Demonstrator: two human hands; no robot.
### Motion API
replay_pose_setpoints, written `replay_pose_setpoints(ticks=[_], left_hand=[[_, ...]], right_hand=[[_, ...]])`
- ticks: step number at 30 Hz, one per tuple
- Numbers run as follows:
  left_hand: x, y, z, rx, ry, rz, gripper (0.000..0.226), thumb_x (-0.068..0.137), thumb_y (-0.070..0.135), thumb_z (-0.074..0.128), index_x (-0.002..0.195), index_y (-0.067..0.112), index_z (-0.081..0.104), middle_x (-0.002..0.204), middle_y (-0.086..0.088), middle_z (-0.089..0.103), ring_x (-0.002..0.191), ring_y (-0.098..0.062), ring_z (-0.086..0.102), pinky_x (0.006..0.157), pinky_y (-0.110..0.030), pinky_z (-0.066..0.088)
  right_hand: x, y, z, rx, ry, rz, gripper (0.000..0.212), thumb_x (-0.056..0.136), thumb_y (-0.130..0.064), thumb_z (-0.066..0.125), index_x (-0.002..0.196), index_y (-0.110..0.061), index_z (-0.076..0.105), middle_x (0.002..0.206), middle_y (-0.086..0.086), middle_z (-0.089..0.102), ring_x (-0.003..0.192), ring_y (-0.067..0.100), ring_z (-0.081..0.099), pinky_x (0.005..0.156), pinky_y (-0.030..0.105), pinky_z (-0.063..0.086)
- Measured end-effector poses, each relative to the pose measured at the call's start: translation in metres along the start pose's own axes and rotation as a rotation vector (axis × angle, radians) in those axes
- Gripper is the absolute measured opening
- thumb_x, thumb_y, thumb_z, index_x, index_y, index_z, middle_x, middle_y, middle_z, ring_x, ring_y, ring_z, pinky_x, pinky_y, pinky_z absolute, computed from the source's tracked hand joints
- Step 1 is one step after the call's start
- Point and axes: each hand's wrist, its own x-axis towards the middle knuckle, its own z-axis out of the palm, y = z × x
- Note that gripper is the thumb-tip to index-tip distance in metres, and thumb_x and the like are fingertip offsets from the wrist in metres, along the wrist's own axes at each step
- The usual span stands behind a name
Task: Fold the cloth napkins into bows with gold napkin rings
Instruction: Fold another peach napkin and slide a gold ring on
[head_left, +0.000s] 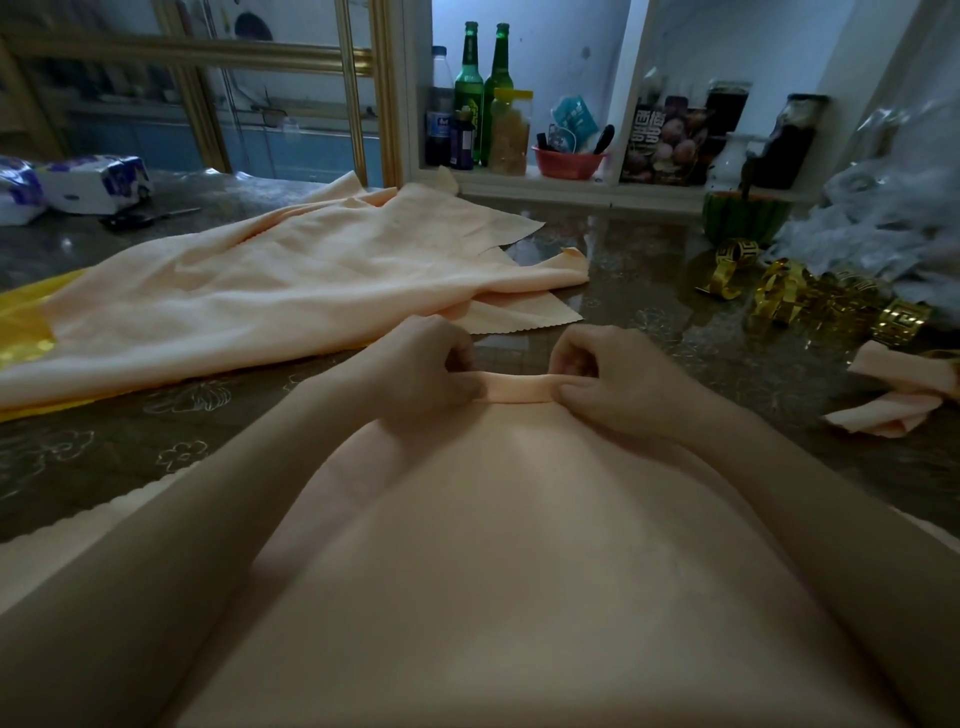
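Observation:
A peach cloth napkin (498, 545) lies spread on the table in front of me, its far edge turned into a narrow fold (514, 391). My left hand (421, 369) pinches the left end of that fold. My right hand (602, 374) pinches the right end. Several gold napkin rings (810, 301) lie in a heap at the right. A folded peach napkin (898, 400) rests at the right edge, partly out of view.
A pile of loose peach napkins (291, 275) covers the left middle of the patterned table (639, 291), over a yellow sheet (26, 327). Scissors (145, 215) and tissue packs (72, 184) lie far left. Bottles (470, 98), jars and a red bowl (569, 161) fill the back shelf.

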Motion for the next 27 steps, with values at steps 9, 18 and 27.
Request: replay_pose_setpoints(ticks=[9, 18, 27], left_hand=[[-0.003, 0.007, -0.002, -0.141, -0.014, 0.026, 0.021, 0.083, 0.041, 0.066, 0.079, 0.020, 0.065, 0.077, 0.008, 0.059, 0.071, -0.005, 0.052, 0.064, -0.019, 0.042], [0.000, 0.005, 0.005, -0.108, -0.103, 0.014, 0.023, 0.080, 0.033, 0.072, 0.094, 0.028, 0.054, 0.083, 0.016, 0.051, 0.072, 0.002, 0.045, 0.060, -0.014, 0.035], [-0.019, -0.009, -0.021, -0.092, -0.320, -0.135, 0.032, 0.080, 0.050, 0.062, 0.098, 0.024, 0.069, 0.092, 0.004, 0.064, 0.086, -0.014, 0.058, 0.082, -0.031, 0.047]], right_hand=[[-0.006, -0.012, 0.000, -0.168, -0.017, -0.113, 0.022, 0.076, -0.010, 0.060, 0.071, -0.026, 0.047, 0.076, -0.014, 0.043, 0.068, 0.002, 0.040, 0.058, 0.021, 0.031], [-0.005, -0.017, -0.012, -0.085, -0.195, -0.011, 0.012, 0.084, -0.017, 0.060, 0.074, -0.023, 0.065, 0.086, -0.008, 0.061, 0.079, 0.006, 0.056, 0.071, 0.023, 0.049], [-0.004, -0.012, -0.022, 0.031, -0.329, 0.053, 0.011, 0.080, -0.022, 0.071, 0.085, -0.029, 0.064, 0.087, -0.013, 0.059, 0.078, 0.002, 0.054, 0.063, 0.014, 0.039]])
